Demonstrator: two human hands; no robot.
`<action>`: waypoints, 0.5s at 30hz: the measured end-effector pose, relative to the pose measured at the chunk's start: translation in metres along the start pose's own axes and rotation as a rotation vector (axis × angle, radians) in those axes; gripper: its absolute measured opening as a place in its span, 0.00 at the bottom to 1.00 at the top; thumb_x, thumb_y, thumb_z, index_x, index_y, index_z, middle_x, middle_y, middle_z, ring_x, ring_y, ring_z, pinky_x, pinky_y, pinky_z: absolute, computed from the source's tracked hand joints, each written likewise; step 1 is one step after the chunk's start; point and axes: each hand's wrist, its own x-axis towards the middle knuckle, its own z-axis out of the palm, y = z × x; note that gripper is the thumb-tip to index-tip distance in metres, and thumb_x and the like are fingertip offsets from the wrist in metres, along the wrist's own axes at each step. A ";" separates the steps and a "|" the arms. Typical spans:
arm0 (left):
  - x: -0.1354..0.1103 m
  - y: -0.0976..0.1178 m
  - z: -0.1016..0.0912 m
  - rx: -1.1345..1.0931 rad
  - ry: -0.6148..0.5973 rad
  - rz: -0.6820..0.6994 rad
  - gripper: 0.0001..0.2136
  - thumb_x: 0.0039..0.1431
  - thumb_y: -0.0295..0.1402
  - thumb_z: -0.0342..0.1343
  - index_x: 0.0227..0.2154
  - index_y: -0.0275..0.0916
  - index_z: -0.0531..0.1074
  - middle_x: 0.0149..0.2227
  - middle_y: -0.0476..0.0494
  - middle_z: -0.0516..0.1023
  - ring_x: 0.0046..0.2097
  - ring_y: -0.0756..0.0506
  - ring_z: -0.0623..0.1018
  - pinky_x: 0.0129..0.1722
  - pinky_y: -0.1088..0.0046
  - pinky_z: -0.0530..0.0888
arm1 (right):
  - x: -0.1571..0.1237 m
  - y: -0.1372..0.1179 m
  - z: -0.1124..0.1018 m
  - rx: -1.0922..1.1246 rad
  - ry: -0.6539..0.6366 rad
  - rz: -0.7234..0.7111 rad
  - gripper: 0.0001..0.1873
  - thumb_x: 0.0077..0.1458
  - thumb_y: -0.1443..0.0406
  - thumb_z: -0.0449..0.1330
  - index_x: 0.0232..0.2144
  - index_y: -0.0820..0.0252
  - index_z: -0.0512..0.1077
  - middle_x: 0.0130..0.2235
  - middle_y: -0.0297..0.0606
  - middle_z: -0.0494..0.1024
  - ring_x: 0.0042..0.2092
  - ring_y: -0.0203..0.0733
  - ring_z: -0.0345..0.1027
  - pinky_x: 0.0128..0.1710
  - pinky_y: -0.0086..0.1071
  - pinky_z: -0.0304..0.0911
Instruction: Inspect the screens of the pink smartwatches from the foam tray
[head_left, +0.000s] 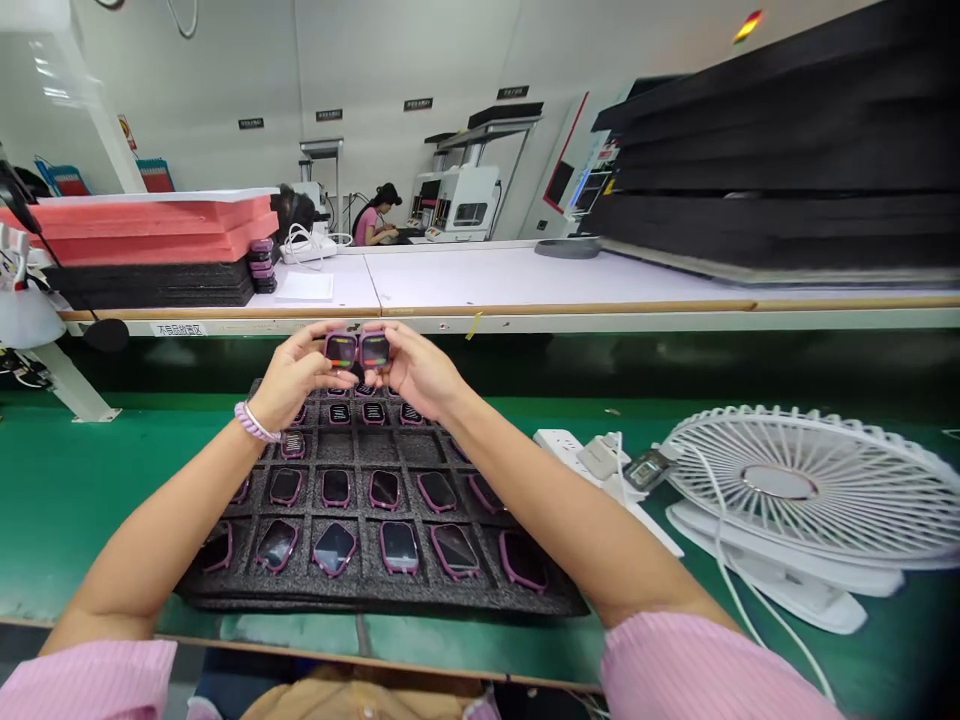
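Note:
My left hand (pixel 296 385) pinches a small pink-framed watch body (pixel 341 350) with a lit screen. My right hand (pixel 416 370) pinches a second one (pixel 374 350) right beside it, the two touching side by side. Both are held up over the far end of a black foam tray (pixel 375 590) on the green mat. The tray's pockets hold several more pink-framed watch bodies (pixel 398 547) with dark screens; a few pockets in the middle row stand empty.
A white desk fan (pixel 802 490) lies on its back at the right, beside a white power strip (pixel 570 445) with a plug and cable. Behind, a raised white shelf (pixel 525 275) carries pink and black foam stacks (pixel 150 250). A person sits far back.

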 end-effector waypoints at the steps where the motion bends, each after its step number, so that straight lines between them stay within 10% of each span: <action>1: 0.006 0.009 0.002 0.008 -0.008 0.046 0.29 0.42 0.26 0.60 0.53 0.37 0.70 0.40 0.47 0.80 0.30 0.47 0.84 0.35 0.72 0.84 | 0.008 -0.010 0.002 -0.021 -0.012 -0.050 0.08 0.68 0.63 0.56 0.46 0.60 0.69 0.31 0.36 0.75 0.26 0.39 0.72 0.26 0.28 0.66; 7: 0.036 0.049 0.012 0.096 -0.025 0.334 0.30 0.46 0.25 0.65 0.55 0.42 0.69 0.43 0.48 0.79 0.33 0.50 0.83 0.39 0.73 0.83 | 0.044 -0.063 0.014 -0.132 -0.090 -0.248 0.21 0.61 0.52 0.64 0.48 0.59 0.68 0.36 0.35 0.74 0.31 0.38 0.71 0.30 0.30 0.70; 15: 0.059 0.063 0.010 0.222 -0.006 0.584 0.28 0.49 0.26 0.67 0.55 0.46 0.70 0.39 0.48 0.77 0.32 0.50 0.80 0.34 0.75 0.80 | 0.047 -0.096 0.022 -0.227 -0.217 -0.321 0.33 0.44 0.66 0.69 0.53 0.58 0.65 0.37 0.32 0.74 0.35 0.39 0.74 0.36 0.32 0.71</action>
